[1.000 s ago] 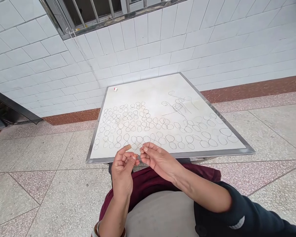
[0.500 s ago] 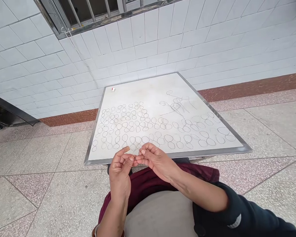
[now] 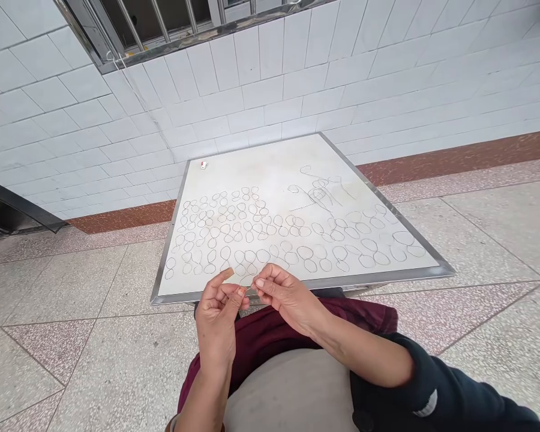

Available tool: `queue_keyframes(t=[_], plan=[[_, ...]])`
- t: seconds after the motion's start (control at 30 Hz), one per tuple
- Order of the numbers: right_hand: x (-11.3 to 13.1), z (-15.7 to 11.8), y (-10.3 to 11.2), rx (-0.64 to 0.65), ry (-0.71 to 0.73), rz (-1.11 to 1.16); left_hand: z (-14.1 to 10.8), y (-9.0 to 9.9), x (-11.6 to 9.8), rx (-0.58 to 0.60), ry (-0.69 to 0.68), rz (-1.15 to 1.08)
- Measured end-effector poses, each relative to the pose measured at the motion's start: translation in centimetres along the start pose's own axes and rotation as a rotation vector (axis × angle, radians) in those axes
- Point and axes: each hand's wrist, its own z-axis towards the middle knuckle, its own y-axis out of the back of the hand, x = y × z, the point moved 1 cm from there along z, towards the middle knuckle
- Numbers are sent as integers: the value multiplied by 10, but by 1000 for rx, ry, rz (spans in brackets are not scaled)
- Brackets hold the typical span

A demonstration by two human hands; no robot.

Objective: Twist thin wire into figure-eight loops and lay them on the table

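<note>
A thin wire [image 3: 248, 289] runs across the short gap between my hands, above the near edge of the white table [image 3: 252, 159]. My left hand [image 3: 218, 324] pinches one end of it between thumb and finger. The other end is pinched in my right hand [image 3: 292, 300], fingers curled. A tan patch, perhaps tape, covers one left fingertip. On the table lie many thin wire pieces bent into paired loops [image 3: 306, 252], set out in rows. Farther back rests a tangled group of loose wires [image 3: 318, 193], some with one looped end.
Near the far left corner of the table sits a small white and red object [image 3: 204, 165]. The table has a grey metal rim [image 3: 306, 284] and stands against a white tiled wall [image 3: 261, 96]. Above is a barred window [image 3: 162, 24]. Speckled stone tiles [image 3: 130, 354] form the floor.
My hands have drawn slightly apart, and more of the wire between them shows. The whole view has shifted a little.
</note>
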Motion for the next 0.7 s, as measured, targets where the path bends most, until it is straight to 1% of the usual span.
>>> queue_keyframes(t=[0.1,0.17,0.23,0.3,0.4,0.47,0.57,0.63,0.7], plan=[[1,-1,-2,-4,-2,4,0,-1,1,-35,-34,38],[3,-2,-2,20,-20,-28,0,-1,0,-53,-51,43],[7,-1,0,64,-28,-109,0,-1,-1,-32,-48,54],[14,0,2,120,6,-265,1,0,-5,16,-44,98],[25,3,5,165,170,-638,0,2,-11,77,-40,201],[29,5,6,179,321,-886,-1,2,-14,104,-43,285],[28,4,5,200,574,-1174,-2,1,-15,114,-66,410],[25,2,5,168,722,-1321,-2,1,-14,114,-68,446],[20,0,5,109,812,-1432,-1,0,-13,128,-55,435]])
